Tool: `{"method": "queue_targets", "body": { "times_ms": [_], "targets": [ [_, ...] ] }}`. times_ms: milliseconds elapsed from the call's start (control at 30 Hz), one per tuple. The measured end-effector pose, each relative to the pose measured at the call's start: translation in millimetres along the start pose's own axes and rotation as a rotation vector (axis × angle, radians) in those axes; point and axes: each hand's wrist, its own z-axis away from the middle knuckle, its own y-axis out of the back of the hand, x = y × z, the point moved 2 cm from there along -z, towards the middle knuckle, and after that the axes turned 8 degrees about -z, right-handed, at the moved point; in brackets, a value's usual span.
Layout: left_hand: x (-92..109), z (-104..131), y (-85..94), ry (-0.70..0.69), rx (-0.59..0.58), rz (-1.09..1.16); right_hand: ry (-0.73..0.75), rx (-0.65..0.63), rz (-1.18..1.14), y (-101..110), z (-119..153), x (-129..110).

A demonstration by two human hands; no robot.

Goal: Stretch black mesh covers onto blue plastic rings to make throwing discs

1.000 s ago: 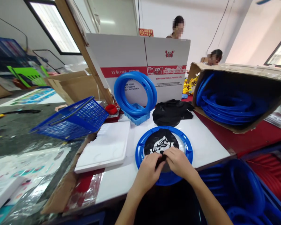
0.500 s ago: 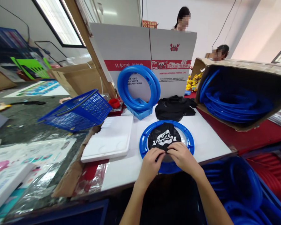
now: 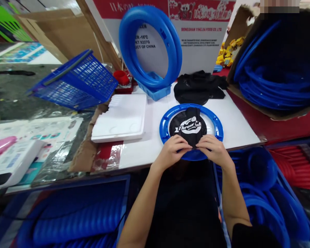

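A blue plastic ring (image 3: 165, 120) lies flat on the white board in front of me. Inside it rests a piece of black mesh fabric (image 3: 188, 124) with a white printed "Throw" logo. My left hand (image 3: 174, 150) pinches the near edge of the mesh between thumb and fingers. Close beside it, my right hand (image 3: 214, 148) pinches the same edge a little to the right. Both hands are over the near part of the ring and partly cover it. More black fabric (image 3: 198, 86) lies in a pile just behind the ring.
Two blue rings (image 3: 175, 48) stand upright in a light blue tray (image 3: 157, 93). A white foam slab (image 3: 121, 120) and a blue basket (image 3: 77, 82) lie to the left. At right is a carton (image 3: 234, 69) of blue rings; bins of blue and red rings (image 3: 294, 165) sit below.
My view has tilted down, so things sit higher in the picture. Both hands have drawn the mesh toward the ring's near edge, and its logo shows flatter.
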Motion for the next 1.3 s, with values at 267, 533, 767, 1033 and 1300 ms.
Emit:
{"method": "queue_targets", "body": {
  "times_ms": [267, 533, 767, 1033, 1300],
  "targets": [
    [9.8, -1.7, 1.7, -0.030, -0.121, -0.050, -0.063, -0.112, -0.059, 9.6, 7.5, -10.4],
    [6.6, 0.0, -0.4, -0.044, -0.200, -0.109, -0.039, -0.184, 0.003, 9.4, 10.1, -4.7],
    [7.2, 0.0, -0.1, -0.051, -0.211, -0.126, -0.075, -0.217, -0.006, 12.0, 10.4, -5.1],
    [9.7, -1.0, -1.6, -0.053, -0.277, -0.167, -0.060, -0.246, 0.031, 11.7, 7.7, -11.2],
    [14.1, -11.2, 5.7, 0.119, -0.016, -0.194, -0.039, -0.235, 0.283, -5.6, 16.6, -32.6]
  ]
}}
